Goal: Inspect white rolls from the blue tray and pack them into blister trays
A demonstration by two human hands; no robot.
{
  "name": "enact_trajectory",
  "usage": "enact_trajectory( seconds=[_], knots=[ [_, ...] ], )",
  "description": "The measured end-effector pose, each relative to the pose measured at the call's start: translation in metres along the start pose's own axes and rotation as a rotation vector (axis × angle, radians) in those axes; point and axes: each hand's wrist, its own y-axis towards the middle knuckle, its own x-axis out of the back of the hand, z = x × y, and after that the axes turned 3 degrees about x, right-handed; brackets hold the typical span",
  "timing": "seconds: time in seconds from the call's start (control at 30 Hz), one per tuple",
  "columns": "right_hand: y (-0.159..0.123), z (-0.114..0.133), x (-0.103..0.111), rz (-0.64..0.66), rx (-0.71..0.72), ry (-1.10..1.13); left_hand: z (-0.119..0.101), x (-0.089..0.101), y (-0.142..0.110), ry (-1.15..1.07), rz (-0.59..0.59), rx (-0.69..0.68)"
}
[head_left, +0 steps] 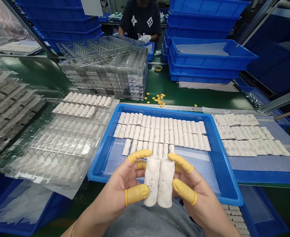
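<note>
Two white cylindrical sleeves with small dark script marks stand side by side between my hands, close to the camera. My left hand (135,177) grips the left white sleeve (152,181) between thumb and fingers. The right white sleeve (166,182) is pinched the same way by my right hand (187,179). Yellow finger cots cover the thumbs and several fingertips. Behind them lies a blue tray (227,171) holding rows of similar white sleeves (157,123) on a pale sheet. My hands partly hide the front row.
At left, a clear plastic tray (61,148) holds two rows of white pieces. Stacked clear trays (110,72) stand behind. More white pieces (246,131) lie at right. Yellow finger cots (158,98) are scattered near a tape roll (158,68). Blue bins (209,62) and a person (140,23) are at the back.
</note>
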Motion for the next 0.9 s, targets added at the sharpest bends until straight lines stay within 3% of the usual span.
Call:
enact_trajectory(
  seconds=[0.17, 0.4, 0.53, 0.67, 0.8, 0.9],
  knots=[
    [-0.001, 0.004, -0.003, -0.092, -0.044, 0.032, -0.002, 0.001, 0.001, -0.028, 0.021, 0.039],
    [-0.001, -0.003, 0.006, 0.003, 0.021, -0.120, -0.002, 0.001, 0.002, 0.061, -0.042, 0.032],
    [0.001, -0.001, 0.006, 0.042, -0.009, -0.084, -0.002, 0.000, 0.001, 0.006, -0.001, 0.058],
    [0.003, 0.000, 0.003, 0.052, -0.022, -0.045, -0.004, -0.002, 0.001, 0.019, -0.038, 0.076],
    [0.004, -0.007, 0.003, 0.035, 0.023, -0.110, 0.001, -0.005, 0.001, 0.130, -0.091, 0.051],
    [0.001, -0.016, 0.002, -0.018, 0.104, -0.294, 0.007, -0.006, 0.000, 0.339, -0.128, 0.005]
  ],
)
